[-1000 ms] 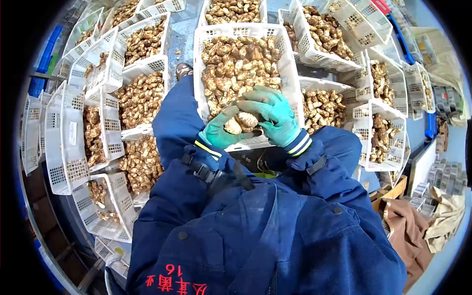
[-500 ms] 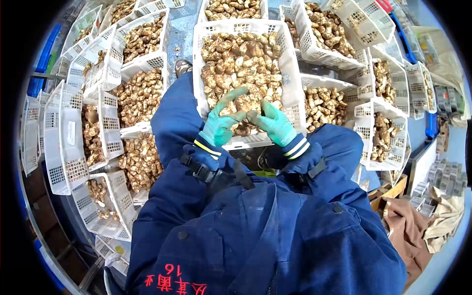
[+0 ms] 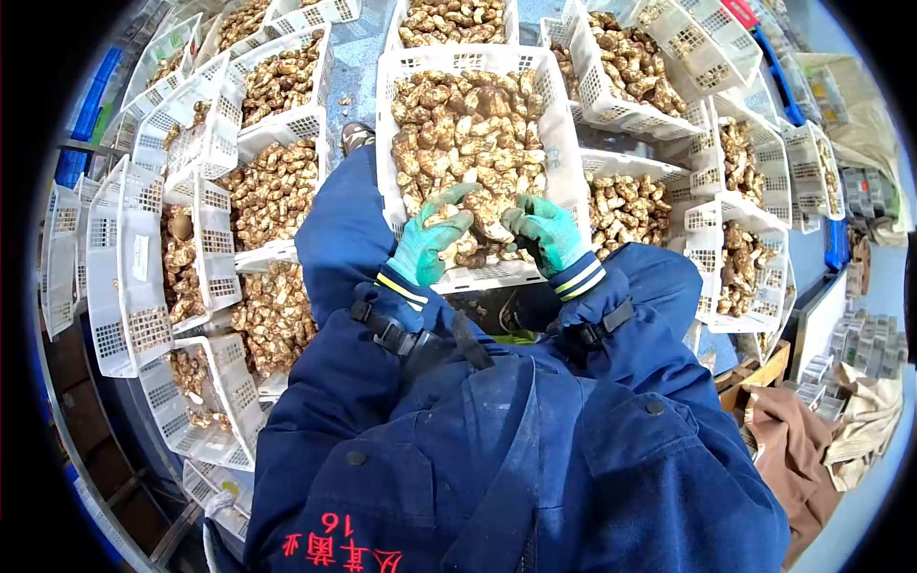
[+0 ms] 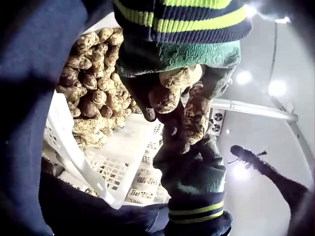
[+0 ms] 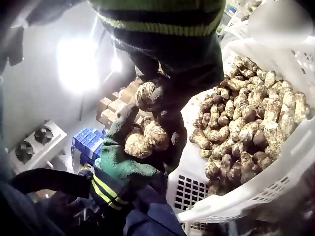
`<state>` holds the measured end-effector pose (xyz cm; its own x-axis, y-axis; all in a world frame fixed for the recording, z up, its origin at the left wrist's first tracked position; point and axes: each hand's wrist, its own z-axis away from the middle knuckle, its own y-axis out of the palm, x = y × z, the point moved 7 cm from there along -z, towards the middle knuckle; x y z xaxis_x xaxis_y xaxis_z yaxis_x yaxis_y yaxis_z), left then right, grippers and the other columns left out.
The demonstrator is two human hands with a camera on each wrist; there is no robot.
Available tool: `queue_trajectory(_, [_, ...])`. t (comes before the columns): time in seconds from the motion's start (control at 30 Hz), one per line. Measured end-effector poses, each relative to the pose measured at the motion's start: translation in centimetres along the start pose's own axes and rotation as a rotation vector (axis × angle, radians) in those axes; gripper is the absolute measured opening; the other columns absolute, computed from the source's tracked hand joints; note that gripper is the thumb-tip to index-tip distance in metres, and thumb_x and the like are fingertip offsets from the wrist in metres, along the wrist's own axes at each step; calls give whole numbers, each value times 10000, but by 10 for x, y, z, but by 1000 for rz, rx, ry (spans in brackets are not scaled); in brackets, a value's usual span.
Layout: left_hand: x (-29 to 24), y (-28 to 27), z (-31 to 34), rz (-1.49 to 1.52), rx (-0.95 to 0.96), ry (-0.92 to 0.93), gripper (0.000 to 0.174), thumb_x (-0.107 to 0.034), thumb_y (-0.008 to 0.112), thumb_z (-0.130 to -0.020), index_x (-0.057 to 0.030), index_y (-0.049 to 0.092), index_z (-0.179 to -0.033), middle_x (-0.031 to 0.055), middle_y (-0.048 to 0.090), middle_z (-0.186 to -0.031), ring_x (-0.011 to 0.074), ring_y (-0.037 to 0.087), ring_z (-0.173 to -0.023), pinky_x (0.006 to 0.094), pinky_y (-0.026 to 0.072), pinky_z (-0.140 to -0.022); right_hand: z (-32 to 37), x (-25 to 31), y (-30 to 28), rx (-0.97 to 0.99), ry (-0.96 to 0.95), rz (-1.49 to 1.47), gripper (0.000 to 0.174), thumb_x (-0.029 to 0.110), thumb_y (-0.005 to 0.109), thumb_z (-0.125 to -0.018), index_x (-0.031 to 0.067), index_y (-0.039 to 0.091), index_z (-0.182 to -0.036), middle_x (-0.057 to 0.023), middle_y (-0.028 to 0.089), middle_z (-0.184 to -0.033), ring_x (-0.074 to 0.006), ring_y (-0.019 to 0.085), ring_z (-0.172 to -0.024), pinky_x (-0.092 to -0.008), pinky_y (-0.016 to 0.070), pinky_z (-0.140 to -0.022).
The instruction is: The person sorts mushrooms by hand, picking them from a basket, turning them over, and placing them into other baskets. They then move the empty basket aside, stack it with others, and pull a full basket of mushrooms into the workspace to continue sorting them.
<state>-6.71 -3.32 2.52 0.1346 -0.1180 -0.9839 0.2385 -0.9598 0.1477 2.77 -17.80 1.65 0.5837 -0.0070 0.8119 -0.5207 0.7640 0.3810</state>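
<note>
Both hands wear green gloves with dark, soiled fingers, just over the near end of a white plastic crate [image 3: 571,162] full of brown-and-cream mushrooms [image 3: 468,129]. In the head view the left hand [image 3: 427,241] is at the left and the right hand [image 3: 548,235] at the right, a mushroom [image 3: 488,216] between them. Two stubby mushrooms, one [image 5: 137,143] beside another [image 5: 155,134], lie gripped in the left hand's curled fingers in the right wrist view. The right hand's fingers pinch another mushroom [image 5: 147,96]; it appears longer, between both hands, in the left wrist view.
More mushroom crates flank the person, such as a left crate [image 3: 277,186] and a right crate [image 3: 630,205]. The person's knees stand on either side of the central crate. Brown cloth [image 3: 791,449] lies at the lower right.
The right hand, earlier reaching over the left with mushrooms between them, has drawn back to the right. The hands are now apart, with a mushroom showing between the fingertips.
</note>
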Motion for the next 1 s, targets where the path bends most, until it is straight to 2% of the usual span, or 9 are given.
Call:
queue_trajectory(0.07, [23,-4,6,26,-78,-420,328,-23,510,-918,-99,565,-1233,140,493,-1311,224,487,-1198,326,406,-982,-2,1,1,-8,-31,81,398,11,582,-847,-79,472,-1219,-113,646,-965,-145,624,-807,-236,513,-686])
queue_trajectory(0.23, [43,-1,9,455,-194,-571,534,-10,621,-858,-129,433,-1344,124,646,-1065,140,626,-948,232,491,-800,2,-9,20,11,-126,289,511,3,622,-820,-31,453,-1301,-98,569,-1184,-131,547,-1033,-246,455,-864])
queue_trajectory(0.33, [30,-19,8,-434,50,78,560,-138,630,-876,-112,367,-1369,42,629,-1137,115,600,-985,290,471,-846,2,3,30,216,-3,189,534,97,602,-858,-25,406,-1340,-105,518,-1262,-158,520,-1107,-256,412,-944])
queue_trajectory(0.53, [43,-15,12,-107,13,99,695,-142,675,-714,-55,413,-1351,83,586,-1226,228,559,-1106,396,338,-1047,6,14,48,189,-453,696,637,192,621,-840,-11,349,-1379,-175,477,-1322,-267,482,-1194,-344,390,-993])
queue_trajectory(0.6, [35,-13,14,-978,159,278,846,-103,677,-555,-51,418,-1359,117,506,-1322,259,529,-1151,401,330,-1071,11,14,53,112,-517,943,745,255,665,-789,5,314,-1397,-230,469,-1306,-350,467,-1191,-371,392,-991])
queue_trajectory(0.7, [42,-14,15,-768,177,260,873,-31,636,-550,-86,393,-1386,144,468,-1342,347,476,-1193,426,357,-1045,2,8,36,-23,-474,1097,694,174,642,-809,16,311,-1399,-184,587,-1143,-302,569,-1042,-357,443,-905])
queue_trajectory(0.83, [13,-7,14,-560,232,592,691,-35,652,-708,-23,389,-1347,166,619,-1111,358,552,-1110,450,416,-981,-12,-3,7,101,-47,62,519,67,589,-826,-45,427,-1306,-76,637,-934,-111,611,-695,-232,472,-556])
queue_trajectory(0.9, [35,-2,3,593,-114,-436,474,-276,475,-965,9,392,-1334,164,648,-1007,277,632,-937,398,508,-869,-3,6,1,154,-100,-27,416,139,549,-877,-47,478,-1242,-86,627,-968,-185,643,-734,-276,515,-564])
queue_trajectory(1.0, [24,-11,1,454,-48,-229,513,-230,593,-904,-37,430,-1350,105,626,-1071,147,591,-1015,235,486,-831,4,3,13,75,140,-339,345,183,518,-914,-22,512,-1191,-114,635,-941,-195,639,-629,-276,519,-524])
